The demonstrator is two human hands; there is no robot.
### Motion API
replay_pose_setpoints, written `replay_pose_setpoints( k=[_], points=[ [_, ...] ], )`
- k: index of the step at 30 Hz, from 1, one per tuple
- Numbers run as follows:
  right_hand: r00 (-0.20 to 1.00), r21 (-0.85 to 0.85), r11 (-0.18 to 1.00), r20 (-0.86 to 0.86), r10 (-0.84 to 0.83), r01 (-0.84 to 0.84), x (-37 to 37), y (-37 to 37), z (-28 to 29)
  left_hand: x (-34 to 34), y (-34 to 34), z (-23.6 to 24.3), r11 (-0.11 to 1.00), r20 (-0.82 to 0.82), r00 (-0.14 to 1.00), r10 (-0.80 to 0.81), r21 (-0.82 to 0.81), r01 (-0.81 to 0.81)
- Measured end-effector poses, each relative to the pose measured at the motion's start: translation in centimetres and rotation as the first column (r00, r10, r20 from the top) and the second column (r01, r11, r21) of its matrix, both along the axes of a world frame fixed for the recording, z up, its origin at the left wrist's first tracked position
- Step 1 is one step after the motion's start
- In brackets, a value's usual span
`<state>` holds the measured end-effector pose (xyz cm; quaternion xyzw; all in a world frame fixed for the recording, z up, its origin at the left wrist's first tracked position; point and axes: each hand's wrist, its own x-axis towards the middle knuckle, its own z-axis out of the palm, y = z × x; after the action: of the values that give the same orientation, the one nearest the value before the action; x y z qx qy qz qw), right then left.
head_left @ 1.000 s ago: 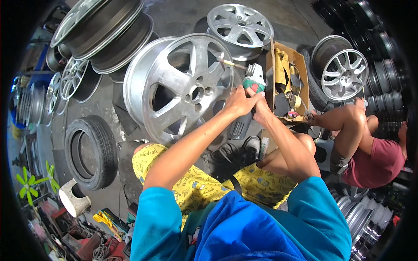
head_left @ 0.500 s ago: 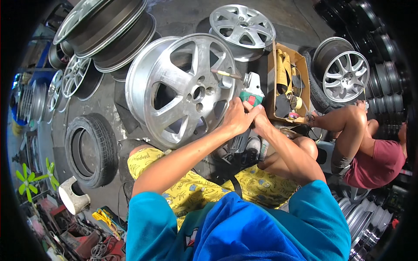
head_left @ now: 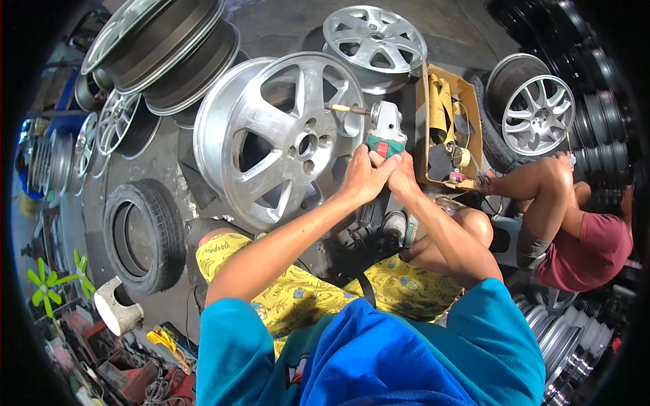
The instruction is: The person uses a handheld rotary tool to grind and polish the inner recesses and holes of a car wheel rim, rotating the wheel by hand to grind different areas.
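A silver multi-spoke alloy wheel point(head_left: 254, 172) stands tilted in front of me, its spoked face toward my hands. My left hand point(head_left: 365, 174) and my right hand point(head_left: 404, 179) are both closed round a green and grey angle grinder point(head_left: 387, 143). From the grinder's metal head a thin rod attachment point(head_left: 350, 108) with a pale yellow middle points left into a spoke opening near the wheel's right rim. Whether its tip touches the metal, I cannot tell. My hands hide most of the grinder's body.
Beyond lies another alloy wheel point(head_left: 376, 42). An open cardboard box point(head_left: 470, 101) with yellow material stands right of the grinder. A person in a maroon shirt point(head_left: 588, 254) sits by a wheel point(head_left: 539, 115) at right. To the left are a tyre point(head_left: 143, 237) and stacked rims point(head_left: 169, 51).
My hands and the grinder have shifted slightly left, and the grinder's head has tilted a little. The rod attachment has moved left and lies more level. The wheel has hardly moved.
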<state>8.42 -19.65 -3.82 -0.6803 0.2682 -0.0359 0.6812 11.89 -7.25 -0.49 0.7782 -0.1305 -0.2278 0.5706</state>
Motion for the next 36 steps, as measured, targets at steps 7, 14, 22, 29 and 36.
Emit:
replay_pose_setpoints(
  k=[7, 14, 22, 29, 36],
  points=[
    [0.992, -0.099, 0.987, 0.043, -0.121, 0.125, 1.3, 0.6, 0.4, 2.5, -0.3, -0.9, 0.999, 0.022, 0.998, -0.052, -0.005, 0.052],
    [0.995, -0.010, 0.995, 0.043, -0.095, 0.095, 0.5, 0.0, -1.7, 1.2, -0.2, -1.0, 0.999, 0.036, 0.999, -0.039, -0.018, 0.039],
    [0.998, 0.120, 0.991, -0.008, -0.058, 0.059, -2.1, 2.6, 0.4, -1.6, 1.7, 0.7, 0.996, 0.053, 0.998, 0.024, 0.085, -0.028],
    [0.990, 0.117, 0.988, 0.085, -0.111, 0.101, -4.3, 3.2, 1.0, -3.4, 1.5, 0.2, 0.995, 0.128, 0.991, -0.032, 0.102, 0.019],
    [0.990, 0.353, 0.934, 0.098, -0.101, 0.060, -3.6, 2.8, 0.8, -2.6, 1.0, 0.9, 0.982, 0.199, 0.978, -0.062, 0.188, 0.024]
  ],
)
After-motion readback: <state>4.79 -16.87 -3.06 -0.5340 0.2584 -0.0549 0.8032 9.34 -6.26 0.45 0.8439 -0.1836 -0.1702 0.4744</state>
